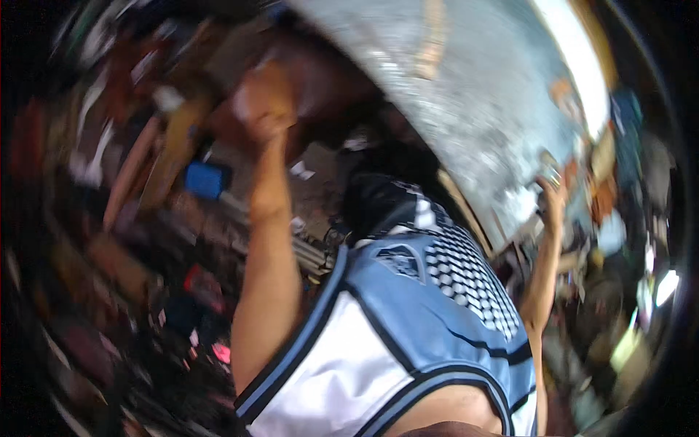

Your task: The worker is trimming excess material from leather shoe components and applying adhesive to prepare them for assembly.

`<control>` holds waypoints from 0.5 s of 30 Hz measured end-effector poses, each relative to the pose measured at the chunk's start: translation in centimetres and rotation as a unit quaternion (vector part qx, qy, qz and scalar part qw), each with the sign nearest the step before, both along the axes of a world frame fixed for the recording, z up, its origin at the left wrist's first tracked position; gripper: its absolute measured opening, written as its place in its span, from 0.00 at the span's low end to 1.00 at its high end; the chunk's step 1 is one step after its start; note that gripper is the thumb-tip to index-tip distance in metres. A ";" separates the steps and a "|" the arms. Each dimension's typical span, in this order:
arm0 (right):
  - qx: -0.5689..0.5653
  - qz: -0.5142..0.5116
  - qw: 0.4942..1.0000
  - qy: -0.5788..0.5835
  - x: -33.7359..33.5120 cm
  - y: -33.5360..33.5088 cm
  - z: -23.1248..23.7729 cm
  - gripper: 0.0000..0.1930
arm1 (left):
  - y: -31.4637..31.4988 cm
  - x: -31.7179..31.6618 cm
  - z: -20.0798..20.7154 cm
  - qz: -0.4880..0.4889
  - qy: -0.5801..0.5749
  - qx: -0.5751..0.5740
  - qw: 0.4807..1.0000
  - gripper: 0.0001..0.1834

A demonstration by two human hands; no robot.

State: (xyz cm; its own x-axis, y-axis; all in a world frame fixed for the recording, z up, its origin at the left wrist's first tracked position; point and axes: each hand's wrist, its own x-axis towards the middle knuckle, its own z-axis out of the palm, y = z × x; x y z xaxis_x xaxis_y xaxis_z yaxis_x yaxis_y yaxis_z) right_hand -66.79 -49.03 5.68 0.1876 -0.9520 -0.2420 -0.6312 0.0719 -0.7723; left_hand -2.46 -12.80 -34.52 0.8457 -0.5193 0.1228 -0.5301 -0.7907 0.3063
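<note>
My left arm reaches forward, and my left hand (pixel 268 105) is smeared by motion in front of a dark reddish-brown surface (pixel 324 80). Its fingers cannot be told apart, nor whether they hold anything. At the right end of a grey metallic-looking tabletop (pixel 466 109), my right hand (pixel 553 193) is raised with its fingers curled. A small pale thing (pixel 549 162) shows at those fingertips, too blurred to name. On the tabletop's far part lies a tan strip (pixel 432 40), apart from both hands.
A blue box-like thing (pixel 204 180) sits on the cluttered floor left of my left forearm. Brown planks (pixel 171 153) lean beyond it. Mixed clutter (pixel 611 211) crowds the tabletop's right side, and a bright white band (pixel 579 58) runs along its far right edge.
</note>
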 end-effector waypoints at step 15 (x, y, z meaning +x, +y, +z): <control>-0.006 -0.153 0.986 -0.057 -2.1 8.3 -1.8 0.15 | -1.3 3.1 19.9 0.064 0.398 -0.158 0.901 0.13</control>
